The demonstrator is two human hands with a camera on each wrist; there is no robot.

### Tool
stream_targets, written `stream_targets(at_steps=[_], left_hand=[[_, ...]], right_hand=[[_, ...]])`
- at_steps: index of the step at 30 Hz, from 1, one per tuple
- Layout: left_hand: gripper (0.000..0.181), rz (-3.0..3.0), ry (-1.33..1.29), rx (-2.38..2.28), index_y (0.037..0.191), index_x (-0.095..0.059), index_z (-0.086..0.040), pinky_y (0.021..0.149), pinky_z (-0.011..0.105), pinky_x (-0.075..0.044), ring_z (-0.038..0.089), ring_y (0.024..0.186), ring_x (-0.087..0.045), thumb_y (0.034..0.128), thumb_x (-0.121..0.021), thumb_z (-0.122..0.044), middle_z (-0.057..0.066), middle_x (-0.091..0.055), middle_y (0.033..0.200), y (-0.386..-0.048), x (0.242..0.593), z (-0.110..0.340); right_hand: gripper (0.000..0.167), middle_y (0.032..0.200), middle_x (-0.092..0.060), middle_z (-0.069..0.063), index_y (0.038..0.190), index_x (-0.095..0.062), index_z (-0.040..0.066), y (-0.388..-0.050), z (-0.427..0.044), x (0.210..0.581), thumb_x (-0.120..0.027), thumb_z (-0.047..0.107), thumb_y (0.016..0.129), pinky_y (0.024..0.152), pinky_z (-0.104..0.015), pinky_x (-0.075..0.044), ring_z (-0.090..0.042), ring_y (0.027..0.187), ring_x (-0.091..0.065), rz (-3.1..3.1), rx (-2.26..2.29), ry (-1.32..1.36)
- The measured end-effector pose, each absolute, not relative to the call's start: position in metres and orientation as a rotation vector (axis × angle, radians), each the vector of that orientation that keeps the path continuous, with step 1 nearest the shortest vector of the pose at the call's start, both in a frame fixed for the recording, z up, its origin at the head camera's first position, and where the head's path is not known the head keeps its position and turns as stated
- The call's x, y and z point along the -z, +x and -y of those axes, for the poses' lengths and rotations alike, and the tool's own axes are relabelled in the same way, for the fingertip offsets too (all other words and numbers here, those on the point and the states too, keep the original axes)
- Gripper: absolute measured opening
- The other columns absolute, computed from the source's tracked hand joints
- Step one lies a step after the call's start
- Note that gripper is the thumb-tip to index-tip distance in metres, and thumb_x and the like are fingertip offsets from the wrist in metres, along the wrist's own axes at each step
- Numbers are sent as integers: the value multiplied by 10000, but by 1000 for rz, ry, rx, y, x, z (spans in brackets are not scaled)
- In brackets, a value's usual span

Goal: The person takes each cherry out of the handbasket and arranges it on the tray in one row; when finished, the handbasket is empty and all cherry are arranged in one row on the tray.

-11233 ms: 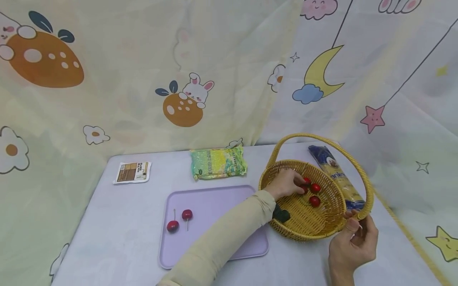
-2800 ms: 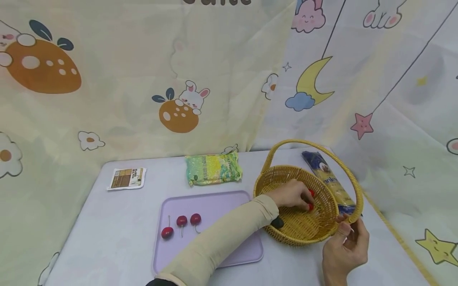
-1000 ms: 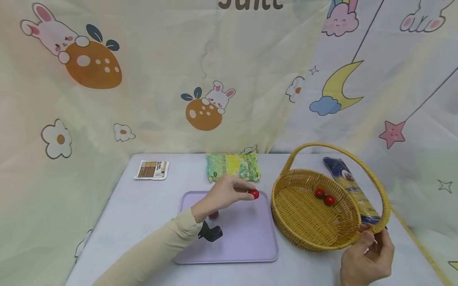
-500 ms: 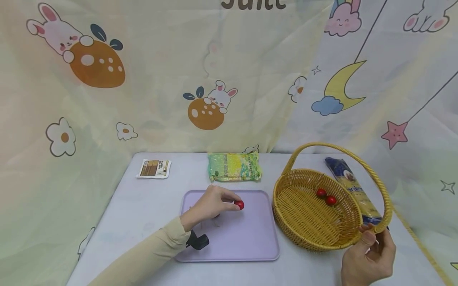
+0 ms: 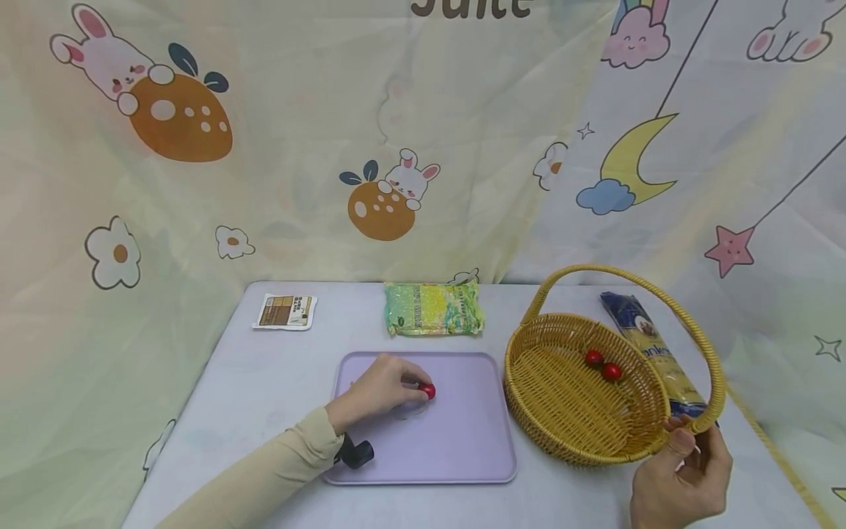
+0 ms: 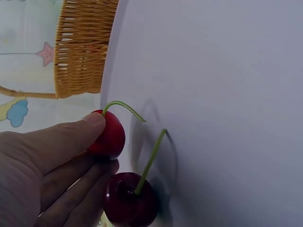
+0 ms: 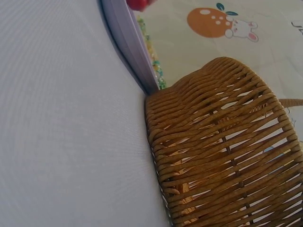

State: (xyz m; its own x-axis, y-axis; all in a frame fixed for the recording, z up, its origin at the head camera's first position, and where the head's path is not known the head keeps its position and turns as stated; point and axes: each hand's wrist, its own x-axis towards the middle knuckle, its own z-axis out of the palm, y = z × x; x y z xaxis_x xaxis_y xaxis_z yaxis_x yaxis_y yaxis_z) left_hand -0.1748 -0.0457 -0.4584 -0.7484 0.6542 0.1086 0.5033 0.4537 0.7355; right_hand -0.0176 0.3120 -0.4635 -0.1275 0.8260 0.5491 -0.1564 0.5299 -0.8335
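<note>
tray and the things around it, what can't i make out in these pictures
Number of cherries on the tray: head view, left hand covers part of it.
Full outline of the blue-and-yellow bag: head view, basket crosses in front.
Fine print on the brown-and-white packet: head view, too small.
Whole shape of the red thing: right wrist view, cut off by the top edge.

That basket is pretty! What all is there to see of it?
The basket is round, golden and woven, apparently wicker, with one tall arched handle. It sits open side up on the white table, right of the lilac tray. Two red cherries lie inside, toward its far right. The right hand grips it where handle meets rim.
</note>
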Motion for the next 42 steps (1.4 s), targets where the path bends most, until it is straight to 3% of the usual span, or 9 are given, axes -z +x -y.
stream_targets(at_steps=[27,32,36,39,42], left_hand=[[179,-2612,1064,-1052,1033,-837,-150,786,237,-554,45,886,-727,869,-859,-218,-67,-817,978,-176,457,48],[246,-2594,1035,-1069,1104,-825,-123,674,252,-539,50,700,-684,894,-841,-249,-40,-814,978,-179,447,47],[329,-2579,1055,-1105,1195,-806,-159,761,340,-597,97,704,-691,906,-829,-314,-2,-807,1091,-181,432,37],[380,-2591,1113,-1117,1248,-788,-206,929,395,-584,133,959,-721,910,-818,-376,-4,-771,1237,-182,420,24],[414,-2558,1171,-1143,1282,-770,-201,904,387,-578,167,954,-711,916,-812,-389,-4,-756,1272,-184,412,9]], right_hand=[[331,1085,-617,203,1364,-657,51,-17,-315,467,-572,173,1069,897,-140,-503,3,982,-629,1473,-931,-615],[332,1107,-615,202,1369,-653,62,-16,-314,466,-567,177,1069,910,-143,-503,-5,995,-633,1479,-937,-619],[332,1121,-613,200,1371,-651,70,-16,-313,464,-566,183,1071,912,-144,-500,-8,1006,-633,1481,-936,-619],[327,1119,-615,193,1364,-655,71,-16,-313,464,-566,185,1071,904,-143,-495,-8,1003,-630,1477,-936,-617],[331,1122,-606,206,1367,-652,87,-17,-311,464,-563,204,1070,901,-137,-484,1,1010,-619,1482,-939,-632]])
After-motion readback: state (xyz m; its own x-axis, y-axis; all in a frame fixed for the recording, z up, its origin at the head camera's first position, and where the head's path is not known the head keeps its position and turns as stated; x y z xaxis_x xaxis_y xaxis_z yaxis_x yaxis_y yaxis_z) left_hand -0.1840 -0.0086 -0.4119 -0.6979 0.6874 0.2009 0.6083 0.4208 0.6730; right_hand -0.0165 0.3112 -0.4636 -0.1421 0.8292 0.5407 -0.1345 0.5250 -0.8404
